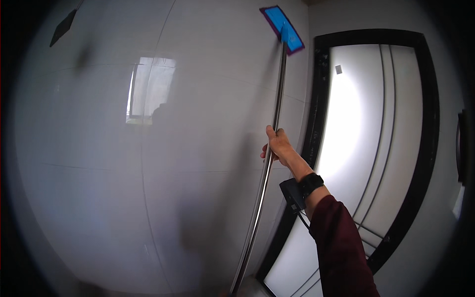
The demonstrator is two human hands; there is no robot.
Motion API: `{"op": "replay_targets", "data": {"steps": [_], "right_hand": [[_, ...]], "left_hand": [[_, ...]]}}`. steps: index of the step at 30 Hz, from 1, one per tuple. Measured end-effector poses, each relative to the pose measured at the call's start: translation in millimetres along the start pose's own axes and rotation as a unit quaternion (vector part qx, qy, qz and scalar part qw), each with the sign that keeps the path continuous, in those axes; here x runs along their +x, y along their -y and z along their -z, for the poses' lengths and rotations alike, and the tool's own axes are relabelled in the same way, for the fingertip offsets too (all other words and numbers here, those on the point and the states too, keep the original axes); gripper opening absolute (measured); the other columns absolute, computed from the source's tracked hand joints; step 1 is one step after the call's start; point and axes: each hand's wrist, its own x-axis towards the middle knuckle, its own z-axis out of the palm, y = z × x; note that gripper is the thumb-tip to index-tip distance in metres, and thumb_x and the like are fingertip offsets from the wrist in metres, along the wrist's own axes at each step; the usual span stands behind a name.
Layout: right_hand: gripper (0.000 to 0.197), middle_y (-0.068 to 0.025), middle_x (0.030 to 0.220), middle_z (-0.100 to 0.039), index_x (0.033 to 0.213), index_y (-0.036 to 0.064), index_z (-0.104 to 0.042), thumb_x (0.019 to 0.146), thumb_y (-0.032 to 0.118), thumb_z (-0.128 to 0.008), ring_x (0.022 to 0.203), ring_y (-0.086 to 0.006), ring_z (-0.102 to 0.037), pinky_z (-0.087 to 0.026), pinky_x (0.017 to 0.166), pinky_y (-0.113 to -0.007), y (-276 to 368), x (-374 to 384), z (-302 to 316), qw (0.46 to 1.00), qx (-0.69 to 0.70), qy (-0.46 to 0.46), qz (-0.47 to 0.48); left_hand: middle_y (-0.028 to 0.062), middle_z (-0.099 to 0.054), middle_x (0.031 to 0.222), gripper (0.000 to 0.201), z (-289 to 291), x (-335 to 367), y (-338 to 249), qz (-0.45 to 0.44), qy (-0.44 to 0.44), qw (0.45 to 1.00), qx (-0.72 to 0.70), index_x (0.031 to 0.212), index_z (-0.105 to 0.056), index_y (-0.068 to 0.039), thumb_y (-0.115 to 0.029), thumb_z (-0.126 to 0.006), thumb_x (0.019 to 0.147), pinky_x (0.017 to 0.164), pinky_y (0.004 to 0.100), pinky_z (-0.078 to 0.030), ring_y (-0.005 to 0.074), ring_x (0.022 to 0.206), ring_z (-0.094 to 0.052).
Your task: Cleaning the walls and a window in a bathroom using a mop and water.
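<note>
A flat mop with a blue head plate (282,22) and a purple pad edge is raised high on the glossy tiled wall, close to the corner by the door. Its long metal pole (262,190) runs down from the head to the lower edge of the picture. Around the middle of the pole my right hand (278,146) is closed, thumb pointing up along it. A dark red sleeve covers that forearm, and a black strap with a small dark box (293,195) and a cable sits at the wrist. My left hand does not show.
To the right stands a door with frosted glass panels (356,123) and a black frame (430,123). The pale wall (198,133) reflects a bright window. A dark flat square fixture (63,28) juts in at the upper left.
</note>
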Motion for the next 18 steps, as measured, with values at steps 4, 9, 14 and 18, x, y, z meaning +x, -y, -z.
{"op": "replay_targets", "data": {"steps": [4, 9, 14, 18], "right_hand": [[0.046, -0.0151, 0.067, -0.051, 0.109, -0.0037, -0.025, 0.088, 0.034, -0.041, 0.046, -0.0213, -0.054, -0.048, 0.038, -0.034, -65, 12, -23, 0.995, 0.087, 0.044, -0.036], [0.022, -0.0056, 0.057, -0.051, 0.090, 0.0084, -0.043, 0.085, 0.030, -0.047, 0.036, -0.0143, -0.046, -0.041, 0.033, -0.028, -167, -46, -99, 0.973, 0.227, 0.037, -0.033], [0.034, -0.0060, 0.068, -0.049, 0.099, 0.0067, -0.050, 0.079, 0.034, -0.049, 0.044, -0.0123, -0.042, -0.036, 0.041, -0.024, -186, -109, -97, 0.976, 0.195, -0.003, -0.099], [0.025, -0.0024, 0.058, -0.046, 0.078, 0.0062, -0.048, 0.080, 0.031, -0.051, 0.037, -0.0081, -0.038, -0.030, 0.034, -0.020, -197, -159, -126, 0.977, 0.194, 0.009, -0.089]], "left_hand": [[0.0134, -0.056, 0.094, 0.041, -11, -132, 145, 0.097, -0.052, 0.986, 0.122, 0.109, -0.051, -0.004, -0.030, -0.057, 0.077, 0.078, 0.0341, -0.042, 0.0193, 0.085, -0.052], [0.0130, -0.060, 0.092, 0.040, -69, -274, 258, 0.400, -0.238, 0.866, 0.184, 0.106, -0.053, -0.006, -0.037, -0.044, 0.082, 0.074, 0.0321, -0.045, 0.0170, 0.086, -0.057], [0.0097, -0.062, 0.081, 0.041, -77, -363, 207, 0.411, -0.233, 0.866, 0.162, 0.084, -0.059, -0.014, -0.049, -0.060, 0.064, 0.070, 0.0418, -0.044, 0.0265, 0.086, -0.059], [0.0104, -0.060, 0.087, 0.042, -124, -416, 201, 0.478, -0.268, 0.817, 0.180, 0.085, -0.058, -0.015, -0.050, -0.059, 0.063, 0.072, 0.0435, -0.045, 0.0300, 0.084, -0.058]]}}
